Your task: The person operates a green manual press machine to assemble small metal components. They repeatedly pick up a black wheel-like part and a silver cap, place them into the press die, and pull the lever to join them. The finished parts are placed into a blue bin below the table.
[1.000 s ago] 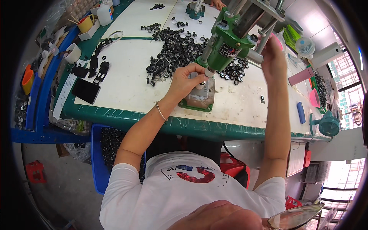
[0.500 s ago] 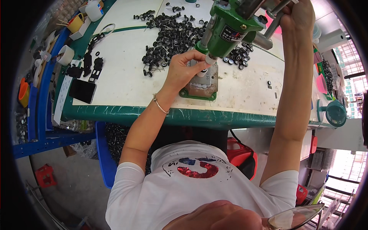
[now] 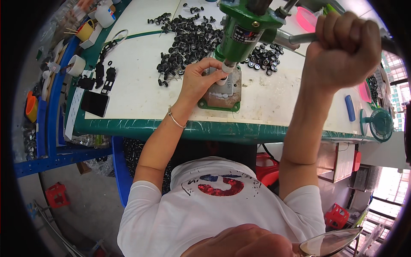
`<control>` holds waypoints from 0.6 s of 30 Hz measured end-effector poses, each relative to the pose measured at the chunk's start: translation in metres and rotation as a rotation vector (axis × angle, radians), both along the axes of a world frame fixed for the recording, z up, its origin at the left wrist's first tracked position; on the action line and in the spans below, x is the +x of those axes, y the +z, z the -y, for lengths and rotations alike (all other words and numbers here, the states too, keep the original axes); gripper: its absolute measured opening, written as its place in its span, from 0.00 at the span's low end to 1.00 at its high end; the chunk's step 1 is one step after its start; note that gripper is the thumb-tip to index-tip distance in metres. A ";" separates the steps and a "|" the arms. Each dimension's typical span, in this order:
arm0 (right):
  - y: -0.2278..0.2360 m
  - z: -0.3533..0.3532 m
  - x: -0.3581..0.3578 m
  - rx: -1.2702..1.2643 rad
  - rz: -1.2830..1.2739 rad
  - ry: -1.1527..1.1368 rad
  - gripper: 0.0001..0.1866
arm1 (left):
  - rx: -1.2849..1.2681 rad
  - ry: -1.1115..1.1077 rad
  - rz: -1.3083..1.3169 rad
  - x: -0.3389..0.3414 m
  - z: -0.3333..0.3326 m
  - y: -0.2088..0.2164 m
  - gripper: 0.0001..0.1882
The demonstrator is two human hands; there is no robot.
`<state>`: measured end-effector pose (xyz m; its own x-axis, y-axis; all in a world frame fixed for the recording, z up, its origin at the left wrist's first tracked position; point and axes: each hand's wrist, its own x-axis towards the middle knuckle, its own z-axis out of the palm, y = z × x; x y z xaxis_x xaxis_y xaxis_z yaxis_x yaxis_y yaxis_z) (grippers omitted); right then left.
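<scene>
Green press: lever and hand positions

Lever: at the right of the press head, above the white tabletop. Apparently rigid metal, likely weighty, hardly fragile; best gripped near the outer end. Right hand: closed in a fist around the lever. Left hand: narrowly pinched, thumb and forefinger at the white ram tip, above the white post. Cannot tell of any piece within the pinch.

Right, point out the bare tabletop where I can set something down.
Bare: the white tabletop between the phone and left forearm, and the stained stretch between the press base and right forearm. Crowded: beyond the left hand, where the loose black wheel pile spreads, and right of the press, where a smaller wheel cluster sits.
</scene>
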<state>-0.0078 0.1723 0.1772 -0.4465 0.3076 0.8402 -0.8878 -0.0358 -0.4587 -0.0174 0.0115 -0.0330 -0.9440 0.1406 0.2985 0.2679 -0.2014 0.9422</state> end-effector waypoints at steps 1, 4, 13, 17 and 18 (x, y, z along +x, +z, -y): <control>0.000 0.001 0.003 -0.005 -0.010 0.006 0.21 | -0.004 0.016 0.004 0.001 0.002 -0.001 0.07; -0.006 0.000 0.003 -0.013 -0.052 0.128 0.22 | 0.165 0.011 0.016 0.002 -0.003 -0.001 0.13; 0.024 -0.011 -0.051 -0.085 0.361 0.117 0.12 | -0.128 0.064 -0.063 0.013 -0.002 0.016 0.17; 0.012 -0.033 -0.101 -0.056 0.554 0.162 0.11 | -0.123 0.088 -0.040 0.008 0.001 0.015 0.13; 0.009 -0.040 -0.108 -0.051 0.548 0.268 0.12 | -0.129 0.104 -0.039 0.008 0.005 0.013 0.12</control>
<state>-0.1163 0.2127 0.1858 -0.8772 0.1586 0.4532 -0.4799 -0.2596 -0.8380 -0.0098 0.0069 -0.0197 -0.9436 0.0824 0.3206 0.3174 -0.0493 0.9470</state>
